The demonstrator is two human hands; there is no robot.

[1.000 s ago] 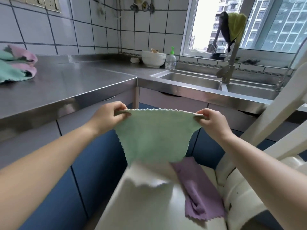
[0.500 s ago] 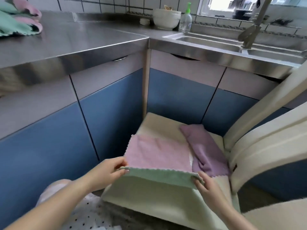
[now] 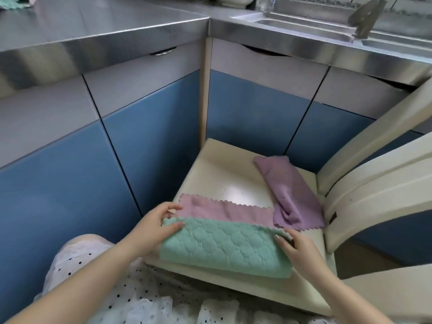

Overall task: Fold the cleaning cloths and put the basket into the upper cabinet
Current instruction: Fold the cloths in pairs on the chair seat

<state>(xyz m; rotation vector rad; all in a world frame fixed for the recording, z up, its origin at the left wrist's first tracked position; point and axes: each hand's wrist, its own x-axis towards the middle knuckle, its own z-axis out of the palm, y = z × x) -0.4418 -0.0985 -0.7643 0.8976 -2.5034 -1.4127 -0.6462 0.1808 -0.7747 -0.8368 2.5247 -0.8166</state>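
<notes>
A two-sided cloth lies on the cream chair seat point(image 3: 219, 174), its green quilted side point(image 3: 224, 249) doubled over its pink side point(image 3: 224, 211). My left hand point(image 3: 159, 225) pinches the cloth's left end at the fold edge. My right hand point(image 3: 294, 249) presses and grips its right end. A crumpled purple cloth point(image 3: 287, 190) rests farther back on the seat, touching the pink strip's right end. More cloths point(image 3: 16, 1) sit at the counter's far left corner, mostly cut off. No basket is in sight.
A steel L-shaped counter point(image 3: 105, 24) with blue cabinet doors point(image 3: 252, 113) surrounds the chair. A sink point(image 3: 304, 29) and faucet point(image 3: 364, 17) are at the upper right. The chair's cream backrest point(image 3: 378, 188) rises on the right. My dotted white skirt point(image 3: 117, 288) fills the bottom.
I lowered the green cloth from mid-air onto the chair seat, laid it flat, and folded the green side up over the pink side. My view tilted downward.
</notes>
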